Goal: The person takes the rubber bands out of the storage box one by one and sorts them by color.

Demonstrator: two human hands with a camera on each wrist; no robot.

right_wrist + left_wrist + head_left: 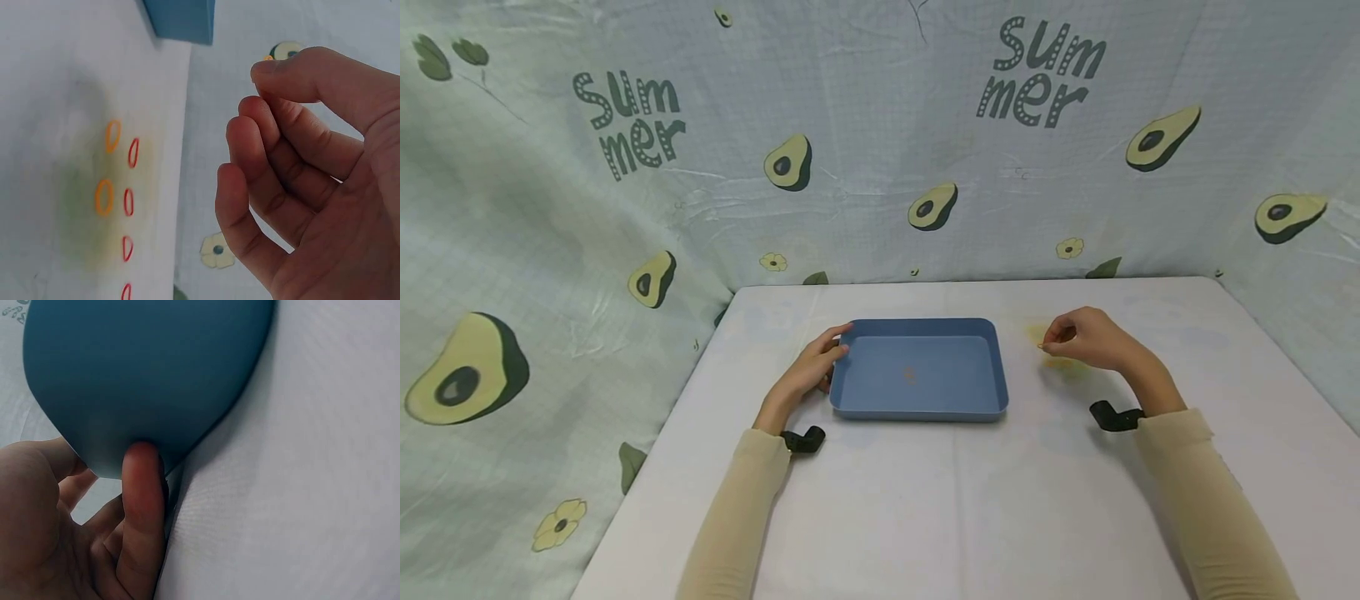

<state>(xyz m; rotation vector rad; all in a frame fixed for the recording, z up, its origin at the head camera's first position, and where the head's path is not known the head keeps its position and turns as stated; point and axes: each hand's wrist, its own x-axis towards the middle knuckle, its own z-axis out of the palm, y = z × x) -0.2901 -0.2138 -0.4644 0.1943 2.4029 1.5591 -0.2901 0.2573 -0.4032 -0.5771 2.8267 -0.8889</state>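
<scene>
The blue rectangular tray [917,410] lies on the white-covered table. At its left end my left hand [811,367] holds the rim, and in the left wrist view a fingertip [142,481] presses on the tray wall [144,381]. To the right of the tray and above the table, my right hand [1093,337] pinches something tiny and orange [269,57] between thumb and index finger, mostly hidden by the fingertips. It looks like a small rubber band. Several loose loops like rubber bands, such as an orange one [104,197] and a red one [129,202], lie on the tabletop below that hand.
A faint brownish mark [910,375] shows on the tray floor, too small to make out. The white cloth [880,508] covers the table and bears a yellowish patch [1067,367] under my right hand. A printed curtain [865,108] hangs behind and at the sides.
</scene>
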